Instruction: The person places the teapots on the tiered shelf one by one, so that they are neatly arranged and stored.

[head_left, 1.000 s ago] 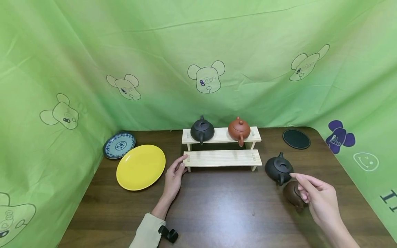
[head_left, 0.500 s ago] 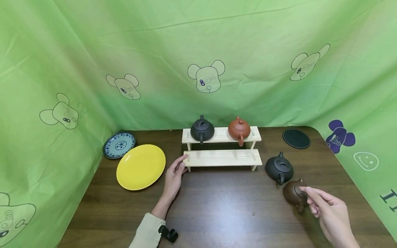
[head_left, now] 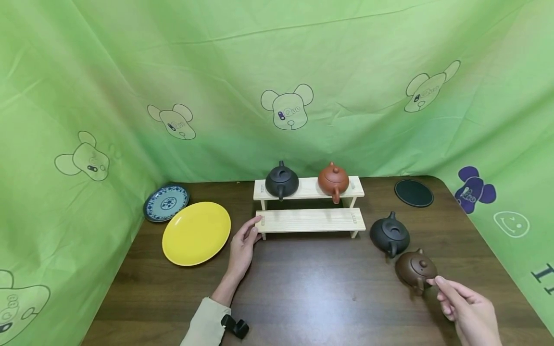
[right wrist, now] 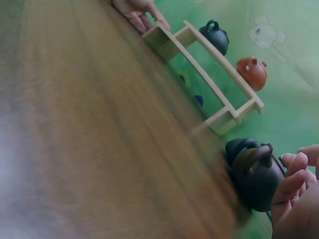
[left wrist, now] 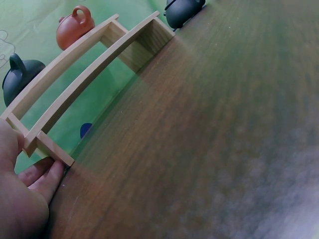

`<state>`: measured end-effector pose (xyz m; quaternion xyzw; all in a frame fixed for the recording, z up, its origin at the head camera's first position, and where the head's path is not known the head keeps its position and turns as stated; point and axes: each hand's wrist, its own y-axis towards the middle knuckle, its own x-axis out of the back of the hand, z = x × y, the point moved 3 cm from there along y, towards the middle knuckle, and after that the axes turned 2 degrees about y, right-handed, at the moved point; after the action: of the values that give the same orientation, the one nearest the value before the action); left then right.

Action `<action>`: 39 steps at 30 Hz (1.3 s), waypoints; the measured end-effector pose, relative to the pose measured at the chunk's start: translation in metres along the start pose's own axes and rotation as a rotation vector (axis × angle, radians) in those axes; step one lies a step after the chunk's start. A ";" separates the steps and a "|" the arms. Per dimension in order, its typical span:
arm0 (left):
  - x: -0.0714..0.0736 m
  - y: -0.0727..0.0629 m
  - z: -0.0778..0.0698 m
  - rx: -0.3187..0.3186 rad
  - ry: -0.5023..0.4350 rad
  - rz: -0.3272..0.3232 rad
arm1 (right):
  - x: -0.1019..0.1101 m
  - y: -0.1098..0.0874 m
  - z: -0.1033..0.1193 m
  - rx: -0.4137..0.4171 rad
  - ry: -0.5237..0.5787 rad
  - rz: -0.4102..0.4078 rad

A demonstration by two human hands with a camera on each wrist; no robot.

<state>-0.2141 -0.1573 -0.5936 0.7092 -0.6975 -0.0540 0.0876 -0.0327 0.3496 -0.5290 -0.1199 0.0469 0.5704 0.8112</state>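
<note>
In the head view, my left hand (head_left: 242,247) grips the left end of a two-tier wooden stand (head_left: 310,221), its thumb and fingers around the lower shelf's corner and leg. My right hand (head_left: 469,307) is beside a brown teapot (head_left: 411,268), its fingers loosely curled and fingertips right at the handle. Nothing shows between them. In the right wrist view, the brown teapot (right wrist: 256,179) stands just in front of the fingertips. A black teapot (head_left: 387,235) sits behind the brown one on the table. Up on the upper tier stand another black teapot (head_left: 281,181) and a reddish teapot (head_left: 333,181).
To the left, a yellow plate (head_left: 196,234) partly overlaps a blue patterned plate (head_left: 166,203). A dark oval mat (head_left: 414,193) lies at the back right of the wooden table (head_left: 303,288). Green printed cloth (head_left: 216,72) hangs behind and at both sides.
My right hand has moved back and to the right, from beside the black teapot, across the brown teapot, to its handle. My left hand has stayed on the stand.
</note>
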 end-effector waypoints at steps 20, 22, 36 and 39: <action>-0.007 -0.010 -0.039 -0.023 0.037 -0.012 | 0.003 -0.004 -0.006 -0.186 -0.372 -0.073; -0.010 -0.014 -0.053 -0.034 0.043 -0.017 | 0.002 -0.005 -0.006 -0.191 -0.371 -0.069; 0.000 -0.002 -0.004 0.012 0.008 0.006 | -0.014 -0.008 -0.012 -0.206 -0.291 0.013; 0.002 0.000 0.002 0.022 0.000 0.012 | -0.017 -0.008 -0.014 -0.187 -0.269 0.019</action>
<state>-0.2142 -0.1589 -0.5958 0.7061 -0.7021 -0.0459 0.0802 -0.0299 0.3284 -0.5377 -0.1168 -0.1145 0.5908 0.7900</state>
